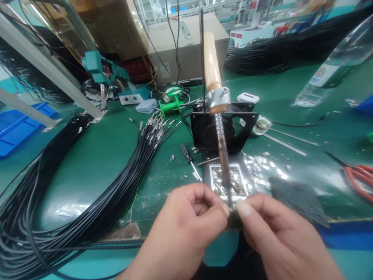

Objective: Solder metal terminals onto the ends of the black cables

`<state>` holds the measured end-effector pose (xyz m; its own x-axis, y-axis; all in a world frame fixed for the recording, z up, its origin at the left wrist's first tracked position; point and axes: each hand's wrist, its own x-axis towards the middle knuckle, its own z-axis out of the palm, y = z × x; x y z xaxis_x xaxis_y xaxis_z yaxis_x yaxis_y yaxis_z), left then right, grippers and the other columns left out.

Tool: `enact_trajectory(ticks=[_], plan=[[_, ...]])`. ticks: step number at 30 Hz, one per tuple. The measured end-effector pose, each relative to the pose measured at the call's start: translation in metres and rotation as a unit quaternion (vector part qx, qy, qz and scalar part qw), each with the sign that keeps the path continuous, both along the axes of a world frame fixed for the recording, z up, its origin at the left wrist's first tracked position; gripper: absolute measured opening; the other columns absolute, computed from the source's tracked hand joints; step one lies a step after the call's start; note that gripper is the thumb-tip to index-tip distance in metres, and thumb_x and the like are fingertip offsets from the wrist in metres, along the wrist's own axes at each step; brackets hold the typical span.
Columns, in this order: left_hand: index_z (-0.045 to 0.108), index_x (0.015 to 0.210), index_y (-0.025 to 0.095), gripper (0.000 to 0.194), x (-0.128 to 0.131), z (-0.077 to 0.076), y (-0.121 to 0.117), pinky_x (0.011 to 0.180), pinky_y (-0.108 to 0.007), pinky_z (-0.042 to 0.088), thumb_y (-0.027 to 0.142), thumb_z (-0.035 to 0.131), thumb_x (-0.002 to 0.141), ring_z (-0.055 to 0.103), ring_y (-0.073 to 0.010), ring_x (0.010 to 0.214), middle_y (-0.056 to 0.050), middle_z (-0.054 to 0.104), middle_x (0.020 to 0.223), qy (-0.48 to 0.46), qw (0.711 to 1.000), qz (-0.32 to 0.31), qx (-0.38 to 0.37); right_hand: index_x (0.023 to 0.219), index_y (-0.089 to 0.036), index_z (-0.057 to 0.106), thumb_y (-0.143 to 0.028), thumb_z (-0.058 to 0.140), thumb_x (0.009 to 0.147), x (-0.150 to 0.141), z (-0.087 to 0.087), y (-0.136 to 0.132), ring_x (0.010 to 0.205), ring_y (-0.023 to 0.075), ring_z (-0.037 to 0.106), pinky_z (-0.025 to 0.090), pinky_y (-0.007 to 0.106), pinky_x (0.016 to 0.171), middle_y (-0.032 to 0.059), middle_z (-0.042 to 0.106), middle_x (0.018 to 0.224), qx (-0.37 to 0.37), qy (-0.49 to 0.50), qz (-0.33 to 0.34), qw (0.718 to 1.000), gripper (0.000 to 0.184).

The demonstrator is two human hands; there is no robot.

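My left hand (186, 221) and my right hand (274, 233) meet at the bottom centre, both pinched, fingertips nearly touching right under the tip of a soldering iron (223, 151). What they pinch is too small and hidden to name. The iron has a wooden handle (210, 62) and is clamped tilted in a black stand (221, 128), tip pointing down toward my fingers. Just behind my fingertips lies a small metal tray (227, 179) with shiny bits in it.
A big bundle of black cables (72, 194) with metal terminals (154, 126) fills the left of the green bench. A small screwdriver (188, 155), scattered metal pieces (262, 165), a dark sponge (297, 198), red-handled cutters (359, 177), a plastic bottle (335, 66) and a green spool (171, 102) lie around.
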<state>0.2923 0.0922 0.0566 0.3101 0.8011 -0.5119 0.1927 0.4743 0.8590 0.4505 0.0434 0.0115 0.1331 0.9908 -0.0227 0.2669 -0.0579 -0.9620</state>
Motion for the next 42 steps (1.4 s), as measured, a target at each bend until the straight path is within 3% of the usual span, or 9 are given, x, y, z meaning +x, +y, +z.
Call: enact_trajectory(ticks=[5,16,42], plan=[[0.063,0.081,0.015,0.013,-0.0022,-0.0010,-0.0026,0.077,-0.027,0.042,0.027,0.068,0.084,0.048,-0.0131,0.073,-0.002,0.061,0.077,-0.008,1.000,0.001,0.004,0.071,-0.022,0.065,-0.048,0.056,0.101,0.0008,0.0003,-0.0011,0.047,0.0095,0.053,0.046,0.013,0.045,-0.0015,0.059,0.056,0.008,-0.014,-0.002,1.000,0.040],[0.061,0.079,0.014,0.014,0.0013,0.0017,-0.0011,0.066,-0.025,0.034,0.026,0.069,0.082,0.044,-0.0119,0.070,0.000,0.056,0.072,0.001,1.000,0.004,0.002,0.072,-0.021,0.066,-0.051,0.055,0.101,0.0000,-0.0022,0.0001,0.050,0.0105,0.055,0.048,0.014,0.048,-0.0003,0.060,0.058,-0.011,0.005,-0.006,1.000,0.043],[0.061,0.080,0.014,0.013,0.0013,0.0014,-0.0009,0.069,-0.024,0.037,0.024,0.069,0.084,0.046,-0.0116,0.073,-0.001,0.059,0.077,-0.007,1.000,0.004,0.012,0.074,-0.021,0.067,-0.049,0.055,0.101,0.0005,-0.0004,-0.0007,0.051,0.0093,0.053,0.047,0.013,0.048,-0.0011,0.060,0.059,-0.017,0.016,-0.003,1.000,0.040]])
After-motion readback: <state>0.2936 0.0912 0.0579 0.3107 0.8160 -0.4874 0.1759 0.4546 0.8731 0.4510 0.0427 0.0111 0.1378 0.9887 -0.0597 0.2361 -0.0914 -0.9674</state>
